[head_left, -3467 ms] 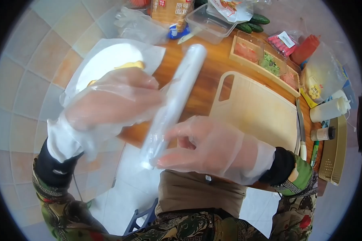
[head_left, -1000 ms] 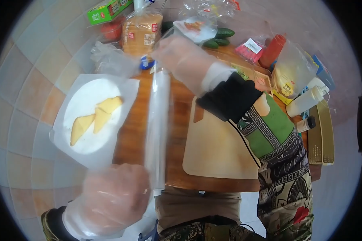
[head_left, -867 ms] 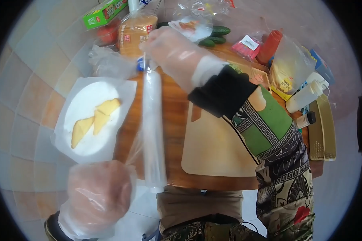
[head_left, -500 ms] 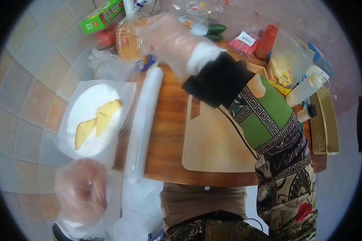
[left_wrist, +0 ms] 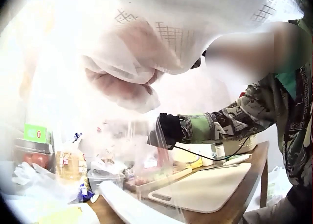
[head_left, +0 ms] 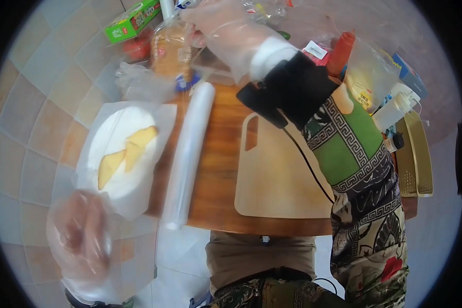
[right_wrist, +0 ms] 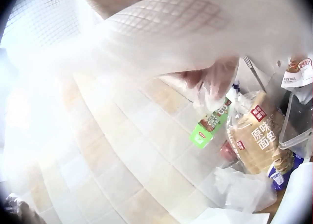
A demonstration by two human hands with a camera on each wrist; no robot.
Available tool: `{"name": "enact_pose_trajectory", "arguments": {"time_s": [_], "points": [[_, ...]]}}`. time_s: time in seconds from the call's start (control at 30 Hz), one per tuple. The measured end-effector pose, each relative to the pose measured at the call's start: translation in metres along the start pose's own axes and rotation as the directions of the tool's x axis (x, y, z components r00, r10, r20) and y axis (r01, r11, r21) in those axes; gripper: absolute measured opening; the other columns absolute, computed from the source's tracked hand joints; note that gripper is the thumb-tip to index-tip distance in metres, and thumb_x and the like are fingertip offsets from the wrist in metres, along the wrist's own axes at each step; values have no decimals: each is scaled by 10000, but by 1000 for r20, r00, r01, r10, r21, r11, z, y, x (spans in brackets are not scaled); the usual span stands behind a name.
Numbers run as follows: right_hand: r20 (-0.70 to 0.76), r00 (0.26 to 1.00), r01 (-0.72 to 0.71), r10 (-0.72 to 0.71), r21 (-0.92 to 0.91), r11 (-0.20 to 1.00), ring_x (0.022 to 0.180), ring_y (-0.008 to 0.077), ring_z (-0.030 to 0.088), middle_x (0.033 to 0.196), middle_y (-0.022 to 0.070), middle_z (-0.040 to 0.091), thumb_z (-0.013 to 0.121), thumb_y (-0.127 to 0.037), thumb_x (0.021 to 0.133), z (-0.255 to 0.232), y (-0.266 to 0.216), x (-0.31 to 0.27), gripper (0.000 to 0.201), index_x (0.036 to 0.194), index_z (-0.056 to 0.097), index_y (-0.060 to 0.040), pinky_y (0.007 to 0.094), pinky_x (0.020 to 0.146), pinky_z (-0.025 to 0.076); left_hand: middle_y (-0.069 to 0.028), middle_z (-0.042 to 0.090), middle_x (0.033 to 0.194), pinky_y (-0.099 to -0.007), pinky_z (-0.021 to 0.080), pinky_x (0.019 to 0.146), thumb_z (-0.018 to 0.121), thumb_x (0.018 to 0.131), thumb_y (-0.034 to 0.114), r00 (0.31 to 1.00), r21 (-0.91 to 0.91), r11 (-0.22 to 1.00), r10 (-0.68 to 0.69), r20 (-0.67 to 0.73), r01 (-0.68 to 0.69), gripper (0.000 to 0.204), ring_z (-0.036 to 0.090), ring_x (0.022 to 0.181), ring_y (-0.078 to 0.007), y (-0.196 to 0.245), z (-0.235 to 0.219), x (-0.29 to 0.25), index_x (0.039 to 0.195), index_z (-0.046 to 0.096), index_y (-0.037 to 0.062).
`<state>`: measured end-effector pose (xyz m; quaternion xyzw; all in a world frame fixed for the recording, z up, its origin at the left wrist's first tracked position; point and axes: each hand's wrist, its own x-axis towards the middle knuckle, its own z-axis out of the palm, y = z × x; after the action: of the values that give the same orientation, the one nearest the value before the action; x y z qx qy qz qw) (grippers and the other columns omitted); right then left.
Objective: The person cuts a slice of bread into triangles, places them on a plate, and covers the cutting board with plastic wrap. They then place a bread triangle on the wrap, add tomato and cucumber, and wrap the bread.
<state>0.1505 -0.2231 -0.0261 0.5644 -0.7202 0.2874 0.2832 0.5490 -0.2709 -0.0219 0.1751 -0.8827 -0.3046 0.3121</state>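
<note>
Wooden table (head_left: pixel 218 164), tiles (head_left: pixel 46 128) at 9 o'clock. Nearest: left hand (head_left: pixel 81 237) at 8 o'clock, fingers curled, pinching clear film (left_wrist: pixel 141 142). Film roll (head_left: pixel 190 156) lies on the table, at that hand's 2 o'clock, long axis 7-to-1. Beyond its far end: right hand (head_left: pixel 225 31) at 12, seemingly nearer; fingers apparently pinching film.

A tiled wall (head_left: pixel 41 128) rises along the left side, its square tiles mixing pale blue-grey, cream and soft peach, with thin grout lines between them. The right-hand wall (head_left: pixel 441 226) is plain and pale, with a faint mauve cast. The surface (head_left: pixel 215 164) is warm reddish-brown wood, with a wooden leg (left_wrist: pixel 264 187) beneath. Below lies a white tiled floor (head_left: pixel 182 262). Strong white light washes out the left part of both wrist views.
</note>
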Motion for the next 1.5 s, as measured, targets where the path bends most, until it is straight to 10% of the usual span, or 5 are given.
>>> {"name": "enact_pose_trajectory", "arguments": {"time_s": [0.27,0.33,0.43,0.53,1.5], "points": [[-20,992,107,-123,-368,924,770,320,726,859,170,737,749,-226,755,6,19,-7,158,862,753,-110,393,712,578,-64,615,983,-255,434,686,606,1047,87,977,-8,983,-181,116,183,152,535,795,-96,17,1,12,1185,591,26],[210,852,-388,479,868,310,673,284,716,748,145,712,729,-186,827,0,10,-13,119,807,730,-69,369,615,569,-62,612,974,-264,436,713,614,1042,101,979,-75,980,-175,106,183,146,539,813,-104,20,5,15,1163,597,21],[74,984,172,-165,-104,980,616,225,702,674,112,674,694,-167,924,-6,26,-12,217,765,694,-20,332,536,545,-66,566,846,-287,421,683,610,1006,71,995,-89,992,-86,49,90,79,527,743,-146,31,27,20,970,584,5],[362,762,-549,537,800,240,631,196,710,651,106,665,680,-182,969,-10,14,-19,276,762,685,1,311,519,539,-66,531,724,-304,412,603,605,960,41,990,13,992,122,67,-123,173,524,649,-178,43,41,23,791,579,13],[471,472,-874,745,365,322,561,117,626,650,41,629,706,-202,929,-105,74,-214,270,738,626,-28,265,521,494,15,587,700,-298,380,502,706,917,230,496,24,609,620,608,-793,209,531,564,-137,92,186,-35,754,613,137]]}}
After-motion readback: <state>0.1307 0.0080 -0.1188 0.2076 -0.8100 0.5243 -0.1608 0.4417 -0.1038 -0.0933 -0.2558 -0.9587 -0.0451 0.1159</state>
